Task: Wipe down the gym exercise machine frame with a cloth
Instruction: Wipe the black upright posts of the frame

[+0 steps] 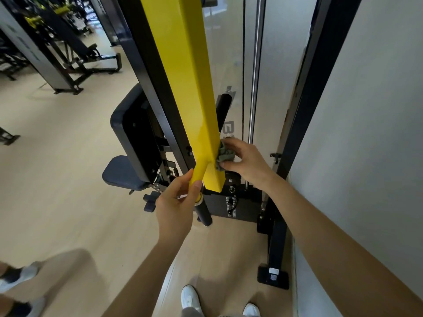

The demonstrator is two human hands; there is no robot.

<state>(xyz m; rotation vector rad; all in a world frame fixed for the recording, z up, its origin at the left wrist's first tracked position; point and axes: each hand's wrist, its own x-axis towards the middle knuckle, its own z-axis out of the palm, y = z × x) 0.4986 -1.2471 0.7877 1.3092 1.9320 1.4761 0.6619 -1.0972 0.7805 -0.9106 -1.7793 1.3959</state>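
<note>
Wiping is in progress: the right hand [245, 160] grips the bunched cloth [225, 155] against the lower right face of the yellow beam [190, 88]; the left hand [176, 202] grips the yellow stub [198, 173]. The black uprights [306, 110] likely remain to be wiped.

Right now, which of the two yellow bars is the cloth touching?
The wide square yellow beam: the right hand presses the green cloth against its right side near the lower end. The left hand grips the thinner yellow stub, no cloth there.

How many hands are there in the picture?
2. The left hand grips the yellow side tube low in the middle; the right hand presses a green cloth against the yellow beam beside it. No others show.
</note>
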